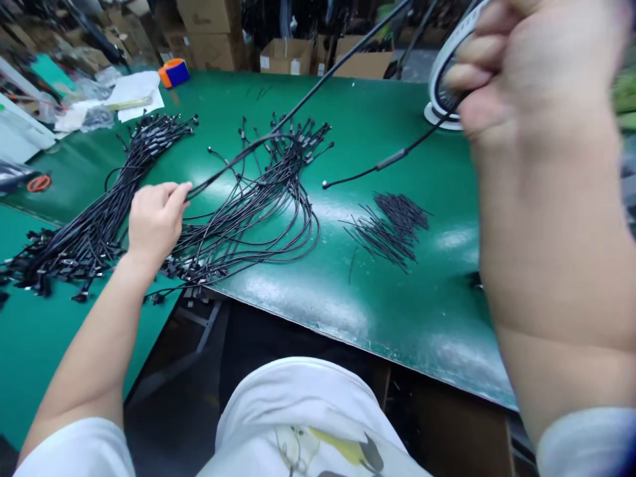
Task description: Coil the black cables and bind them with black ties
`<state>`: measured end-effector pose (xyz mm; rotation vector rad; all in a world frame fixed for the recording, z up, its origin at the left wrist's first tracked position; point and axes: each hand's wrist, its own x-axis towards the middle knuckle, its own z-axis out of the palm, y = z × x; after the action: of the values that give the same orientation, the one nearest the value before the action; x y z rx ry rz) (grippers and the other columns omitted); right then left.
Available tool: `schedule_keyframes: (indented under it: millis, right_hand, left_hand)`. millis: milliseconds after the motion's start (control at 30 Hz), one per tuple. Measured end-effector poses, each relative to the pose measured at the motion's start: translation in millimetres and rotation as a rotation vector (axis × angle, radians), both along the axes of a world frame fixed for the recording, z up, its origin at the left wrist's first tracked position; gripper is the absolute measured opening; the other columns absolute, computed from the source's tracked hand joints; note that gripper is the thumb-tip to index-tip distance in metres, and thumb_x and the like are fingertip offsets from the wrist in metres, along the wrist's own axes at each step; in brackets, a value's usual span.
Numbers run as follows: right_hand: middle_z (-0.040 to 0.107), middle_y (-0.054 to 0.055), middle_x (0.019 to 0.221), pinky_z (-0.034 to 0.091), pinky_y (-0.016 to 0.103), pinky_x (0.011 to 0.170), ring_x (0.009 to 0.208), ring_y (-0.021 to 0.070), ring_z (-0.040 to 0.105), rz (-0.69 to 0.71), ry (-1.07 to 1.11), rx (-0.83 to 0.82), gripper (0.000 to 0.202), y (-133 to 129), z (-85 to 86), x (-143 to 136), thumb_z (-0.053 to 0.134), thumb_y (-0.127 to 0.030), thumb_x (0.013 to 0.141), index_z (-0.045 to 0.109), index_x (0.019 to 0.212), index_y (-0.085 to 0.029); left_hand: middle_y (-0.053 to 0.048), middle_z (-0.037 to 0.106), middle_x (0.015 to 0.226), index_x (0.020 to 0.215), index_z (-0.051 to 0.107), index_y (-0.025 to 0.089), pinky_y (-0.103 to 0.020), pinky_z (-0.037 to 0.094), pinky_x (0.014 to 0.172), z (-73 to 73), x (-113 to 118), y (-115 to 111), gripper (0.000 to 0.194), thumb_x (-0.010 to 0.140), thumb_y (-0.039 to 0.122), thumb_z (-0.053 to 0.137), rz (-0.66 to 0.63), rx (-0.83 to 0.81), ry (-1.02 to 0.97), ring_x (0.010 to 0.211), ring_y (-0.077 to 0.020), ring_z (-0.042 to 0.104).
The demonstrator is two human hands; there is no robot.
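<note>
My left hand (156, 218) pinches a thin black cable (318, 86) at the left, over a loose pile of cables. From there the cable stretches up and right past the top of the view. At the upper right my right hand (489, 63), raised close to the camera, is closed on a black cable. A short cable end (392, 159) with a dark sleeve and a small metal tip hangs from it. Below my left hand spreads the loose cable pile (258, 199); a second cable bundle (119, 179) lies farther left.
Short black tie-like strips (392, 225) lie in a heap on the green table (298, 298). A white ring-shaped object (442, 73) stands behind my right hand. An orange and blue tape roll (173, 73), papers (136, 93) and cardboard boxes (213, 50) are at the back.
</note>
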<state>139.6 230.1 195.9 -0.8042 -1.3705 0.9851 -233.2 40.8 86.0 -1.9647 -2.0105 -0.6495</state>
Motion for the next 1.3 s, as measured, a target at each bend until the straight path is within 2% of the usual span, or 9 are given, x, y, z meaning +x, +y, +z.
schedule_keyframes:
  millis: [100,267,400,500,633,833,967,1133,1300]
  right_hand:
    - [0.025,-0.014,0.046,0.009,0.025,0.046,0.04,-0.004,0.018,0.022,-0.037,-0.076,0.025,-13.2,-3.9,-2.2,0.047,-0.029,0.089,0.065,0.087,-0.011]
    - [0.03,-0.013,0.045,0.01,0.021,0.043,0.04,-0.0062,0.022,0.097,-0.304,-0.089,0.022,-16.0,-6.6,-16.4,0.051,-0.021,0.089,0.064,0.077,-0.009]
    - [0.028,-0.013,0.046,0.01,0.024,0.044,0.041,-0.0053,0.022,-0.025,-0.291,-0.087,0.022,0.5,-9.4,-23.7,0.05,-0.023,0.086,0.063,0.077,-0.008]
    - [0.027,-0.013,0.048,0.01,0.028,0.047,0.042,-0.0038,0.018,-0.106,-0.217,-0.156,0.028,21.4,-13.7,-25.1,0.041,-0.024,0.091,0.056,0.071,-0.011]
    - [0.025,-0.011,0.047,0.014,0.03,0.048,0.045,-0.0019,0.014,-0.24,-0.138,-0.307,0.046,48.5,-14.8,-17.2,0.032,-0.026,0.096,0.037,0.051,-0.019]
    - [0.013,-0.011,0.038,0.013,0.033,0.048,0.04,0.0004,0.008,-0.392,0.029,-0.355,0.048,57.0,10.6,17.4,0.022,-0.022,0.098,0.034,0.052,-0.023]
    - [0.015,-0.013,0.037,0.009,0.028,0.044,0.038,0.003,0.007,-0.294,0.097,-0.284,0.041,39.8,30.9,29.0,0.027,-0.024,0.101,0.043,0.064,-0.021]
    - [0.02,-0.014,0.041,0.005,0.022,0.044,0.04,0.0031,0.01,-0.076,0.048,-0.082,0.028,0.3,52.1,19.9,0.032,-0.021,0.101,0.047,0.078,-0.02]
    - [0.024,-0.013,0.048,0.011,0.025,0.05,0.045,-0.0044,0.017,-0.076,-0.178,0.084,0.029,-65.8,75.0,-0.5,0.036,-0.014,0.088,0.027,0.061,-0.019]
  left_hand:
    - [-0.015,0.06,0.113,0.126,0.063,0.025,-0.041,0.046,0.089,-22.8,-1.5,-3.8,0.037,0.093,0.036,0.051,0.05,0.009,0.058,0.107,-0.0305,0.057]
    - [-0.015,0.06,0.115,0.132,0.057,0.022,-0.032,0.046,0.067,-38.2,-20.6,-21.5,0.046,0.092,0.042,0.048,0.162,-0.099,0.117,0.084,-0.0256,0.062]
    - [-0.01,0.069,0.095,0.126,0.061,0.021,-0.035,0.046,0.081,-44.0,-38.7,-44.7,0.041,0.094,0.039,0.042,0.081,-0.207,0.004,0.085,-0.0251,0.064]
    - [-0.011,0.071,0.092,0.117,0.065,0.02,-0.038,0.044,0.091,-43.6,-37.2,-63.5,0.039,0.095,0.039,0.041,0.072,-0.03,-0.062,0.088,-0.0255,0.064]
    - [-0.004,0.066,0.08,0.118,0.064,0.02,-0.033,0.047,0.075,-36.6,-34.5,-80.4,0.04,0.097,0.043,0.039,0.198,0.192,-0.298,0.071,-0.0191,0.061]
    - [0.002,0.062,0.074,0.119,0.063,0.023,-0.032,0.043,0.072,-39.0,-79.5,-84.1,0.045,0.096,0.049,0.035,0.457,-0.093,-0.23,0.069,-0.0198,0.061]
    - [-0.006,0.071,0.1,0.118,0.064,0.019,-0.044,0.045,0.093,-44.6,-94.0,-73.1,0.043,0.09,0.048,0.047,0.371,-0.208,-0.168,0.103,-0.0322,0.063]
    - [-0.016,0.052,0.144,0.142,0.044,0.015,-0.051,0.033,0.114,-33.7,-51.4,-46.3,0.078,0.079,0.059,0.061,0.162,-0.14,-0.165,0.137,-0.0365,0.044]
    - [-0.017,0.038,0.154,0.154,0.02,0.019,-0.045,0.034,0.116,-3.3,51.9,-5.6,0.075,0.093,0.044,0.054,-0.155,0.143,-0.382,0.141,-0.0259,0.04]
